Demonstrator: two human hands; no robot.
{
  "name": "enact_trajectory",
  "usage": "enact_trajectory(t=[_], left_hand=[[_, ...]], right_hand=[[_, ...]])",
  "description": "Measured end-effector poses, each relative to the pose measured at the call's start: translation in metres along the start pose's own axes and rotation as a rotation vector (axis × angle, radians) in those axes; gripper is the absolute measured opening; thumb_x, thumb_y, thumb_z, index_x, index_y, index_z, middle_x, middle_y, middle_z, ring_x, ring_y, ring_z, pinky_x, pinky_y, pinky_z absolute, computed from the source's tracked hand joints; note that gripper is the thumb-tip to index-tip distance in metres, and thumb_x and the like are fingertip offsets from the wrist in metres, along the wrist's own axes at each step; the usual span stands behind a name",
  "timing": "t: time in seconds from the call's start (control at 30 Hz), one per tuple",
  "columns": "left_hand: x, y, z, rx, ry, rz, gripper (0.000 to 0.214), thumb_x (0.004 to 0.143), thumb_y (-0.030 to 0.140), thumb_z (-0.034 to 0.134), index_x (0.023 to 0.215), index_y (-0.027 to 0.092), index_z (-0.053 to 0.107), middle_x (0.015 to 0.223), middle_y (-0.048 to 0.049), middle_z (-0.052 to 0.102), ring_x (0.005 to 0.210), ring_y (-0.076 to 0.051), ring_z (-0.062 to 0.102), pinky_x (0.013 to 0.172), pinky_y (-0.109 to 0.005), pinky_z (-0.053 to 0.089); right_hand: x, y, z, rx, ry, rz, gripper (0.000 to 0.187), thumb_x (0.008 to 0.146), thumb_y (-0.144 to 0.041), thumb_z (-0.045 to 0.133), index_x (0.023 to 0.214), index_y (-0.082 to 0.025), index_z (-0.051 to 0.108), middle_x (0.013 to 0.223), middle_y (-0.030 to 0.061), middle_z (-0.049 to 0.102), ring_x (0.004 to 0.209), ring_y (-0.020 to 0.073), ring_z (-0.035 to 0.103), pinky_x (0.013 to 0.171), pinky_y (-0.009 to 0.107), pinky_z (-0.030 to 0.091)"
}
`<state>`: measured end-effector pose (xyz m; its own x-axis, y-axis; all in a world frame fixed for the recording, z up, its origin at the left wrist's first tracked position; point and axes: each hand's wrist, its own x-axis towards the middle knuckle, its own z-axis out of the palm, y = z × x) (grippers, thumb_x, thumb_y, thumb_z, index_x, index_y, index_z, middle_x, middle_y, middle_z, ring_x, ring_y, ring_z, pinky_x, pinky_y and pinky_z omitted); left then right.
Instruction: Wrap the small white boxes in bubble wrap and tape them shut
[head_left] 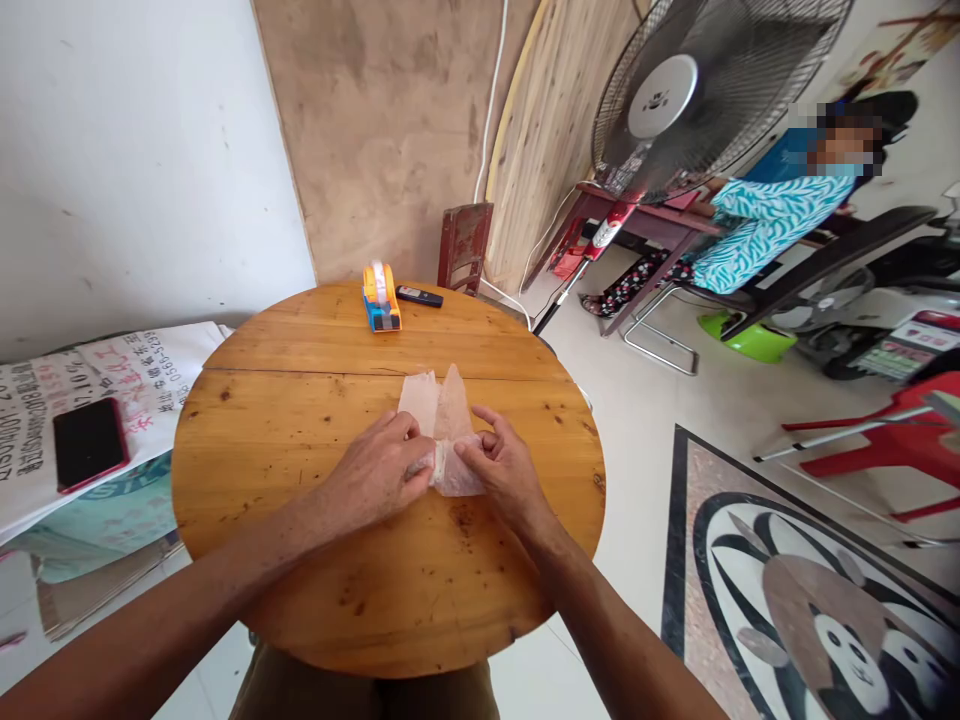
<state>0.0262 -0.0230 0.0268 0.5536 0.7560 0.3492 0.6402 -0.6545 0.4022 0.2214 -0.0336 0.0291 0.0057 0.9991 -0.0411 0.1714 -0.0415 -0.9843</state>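
Head view: two bare hands work close together, not touching each other, above a round wooden table [300, 430]. The left hand [386, 455] has its fingers curled and clamped on a crumpled part of some thin translucent wrapping [454, 400]; the right hand [504, 462] pinches its near right flap between thumb and curled fingers, index finger extended. The wrapping lies between the hands, with two pale flaps spread just beyond them; whether it encloses anything cannot be told. Beyond the left hand, one orange-and-blue tape dispenser [387, 322] holds one roll of tape [379, 284]; touching or just beside it lies one black handheld device [420, 296]. Well to the right of the right hand, on the floor, is one lime-green basin [750, 338], its interior hidden from this angle. Well to the left of the left hand, one smartphone [90, 445] rests on printed white sheeting [169, 365]. Farther beyond the right hand are one pedestal fan [663, 96] and one seated person [780, 225] in a turquoise-and-white patterned top.
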Motion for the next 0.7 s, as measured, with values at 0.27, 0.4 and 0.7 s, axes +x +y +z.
enact_trajectory(t=[0.27,0.4,0.7], left_hand=[[0.005,0.000,0.003,-0.062,-0.034,-0.074,0.018,0.084,0.021,0.055,0.097,0.019,0.067,0.095,-0.0078,0.061,0.094,-0.023,0.057,0.084,-0.036,0.048],[0.005,0.003,0.005,-0.203,0.024,-0.148,0.030,0.082,0.027,0.058,0.111,0.018,0.060,0.104,-0.0090,0.063,0.100,-0.026,0.057,0.087,-0.039,0.048],[-0.005,0.000,0.008,-0.568,0.088,-0.296,0.062,0.077,0.031,0.063,0.135,0.019,0.045,0.111,-0.0093,0.060,0.097,-0.023,0.059,0.087,-0.038,0.049]], right_hand=[[0.004,-0.018,0.023,0.135,-0.032,0.060,0.064,0.070,-0.038,0.072,0.124,-0.016,0.047,0.065,-0.0078,0.051,0.055,0.0114,0.051,0.053,0.025,0.042],[-0.003,-0.027,0.025,0.096,-0.053,0.099,0.061,0.076,-0.037,0.066,0.128,-0.015,0.043,0.077,-0.0024,0.063,0.054,0.0120,0.057,0.051,0.027,0.048],[-0.023,-0.031,0.016,-0.017,-0.203,0.045,0.061,0.087,-0.027,0.052,0.144,-0.019,0.032,0.131,0.0184,0.057,0.085,0.0161,0.068,0.078,0.038,0.057]])
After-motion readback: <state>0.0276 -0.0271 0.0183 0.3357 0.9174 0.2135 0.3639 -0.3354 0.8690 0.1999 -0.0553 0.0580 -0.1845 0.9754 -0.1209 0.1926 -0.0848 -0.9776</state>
